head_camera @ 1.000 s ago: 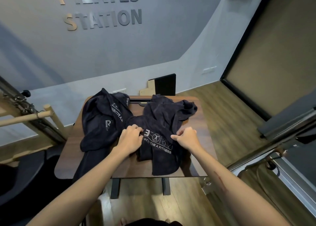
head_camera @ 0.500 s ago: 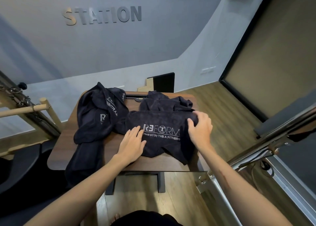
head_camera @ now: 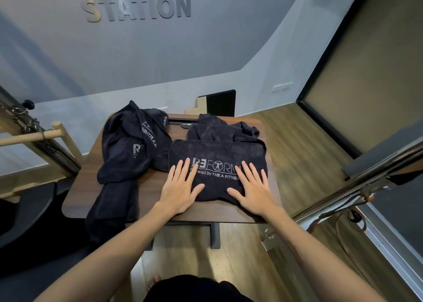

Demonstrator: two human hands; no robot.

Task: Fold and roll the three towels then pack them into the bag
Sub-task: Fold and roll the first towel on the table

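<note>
Crumpled dark towel (head_camera: pixel 128 146) at the table's ten o'clock — bunched, one end hanging over the near-left edge of the wooden table (head_camera: pixel 146 194). Left hand (head_camera: pixel 180 187) lies flat, fingers straight and spread, palm on the wood, fingertips pressing the left end of the folded towel (head_camera: pixel 217 155). That towel sits at table centre, toward three o'clock, printed logo facing up, laid as a flat band. A third dark towel (head_camera: pixel 219 128) lies rumpled at twelve o'clock, touching the folded one's far edge. Right hand (head_camera: pixel 251 189) — flat likewise, fingers splayed, resting on the towel's right end, holding nothing.

Judgement: the cloth is soft, light and limp; it will sag and lose its fold if lifted by one corner. Take hold at the short end with both hands and roll tightly against the table. No bag is in view
</note>
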